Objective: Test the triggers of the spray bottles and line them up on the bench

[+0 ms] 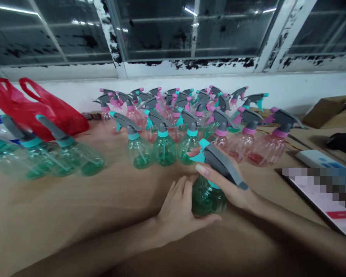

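Observation:
A green spray bottle (209, 198) with a grey and turquoise trigger head is held between my two hands, tilted a little. My left hand (177, 209) wraps round the lower body from the left, its thumb near the base. My right hand (226, 184) grips the neck and collar, just under the grey trigger head (223, 161). Some right fingers are hidden behind the bottle. Close behind it stand green spray bottles (165, 150) with turquoise collars and pink ones (266, 148) with pink collars.
More spray bottles (150, 104) crowd the back by the wall. Several green bottles (86, 157) stand at left, before a red plastic bag (49, 111). On the right are a cardboard box (330, 111), a black object (343, 140) and a partly blurred flat device (328, 204).

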The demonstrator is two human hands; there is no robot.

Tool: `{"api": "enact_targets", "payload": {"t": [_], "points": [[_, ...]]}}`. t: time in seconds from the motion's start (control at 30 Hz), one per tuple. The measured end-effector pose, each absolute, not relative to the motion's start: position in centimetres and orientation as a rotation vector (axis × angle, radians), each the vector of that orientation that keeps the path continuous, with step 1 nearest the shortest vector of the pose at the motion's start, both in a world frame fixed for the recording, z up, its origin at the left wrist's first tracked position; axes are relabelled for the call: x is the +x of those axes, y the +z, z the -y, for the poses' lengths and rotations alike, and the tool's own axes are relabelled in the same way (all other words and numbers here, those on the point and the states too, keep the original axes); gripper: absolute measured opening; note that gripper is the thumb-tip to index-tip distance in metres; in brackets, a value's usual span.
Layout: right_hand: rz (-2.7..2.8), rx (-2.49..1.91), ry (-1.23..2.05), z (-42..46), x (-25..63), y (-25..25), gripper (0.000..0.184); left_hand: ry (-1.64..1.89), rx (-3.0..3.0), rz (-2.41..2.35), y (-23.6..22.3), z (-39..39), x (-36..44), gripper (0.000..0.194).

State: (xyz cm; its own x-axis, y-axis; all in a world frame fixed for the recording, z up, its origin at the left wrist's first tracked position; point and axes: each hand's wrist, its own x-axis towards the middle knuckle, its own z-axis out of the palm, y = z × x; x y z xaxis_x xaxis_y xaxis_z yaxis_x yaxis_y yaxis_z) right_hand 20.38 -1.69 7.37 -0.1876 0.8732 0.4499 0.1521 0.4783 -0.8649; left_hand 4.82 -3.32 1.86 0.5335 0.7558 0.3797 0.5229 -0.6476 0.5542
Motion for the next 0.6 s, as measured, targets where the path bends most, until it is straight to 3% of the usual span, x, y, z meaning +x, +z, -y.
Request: {"api": "enact_targets", "payload": {"t": [0.17, 0.37, 0.6], "points": [[1.722, -0.923, 0.860, 0.5, 20.6, 7.6, 0.028, 0.831, 2.408, -0.962, 1.7, 1.7, 4.3, 0.089], [1.823, -0.921, 0.781, -0.5, 20.9, 7.9, 0.023, 0.483, 2.596, -1.041, 1.7, 0.7, 1.3, 0.099], [1.860, -0.939, 0.837, -1.3, 21.7, 8.4, 0.020, 0.230, 2.846, -1.019, 0.9, 0.9, -1.8, 0.077]]}}
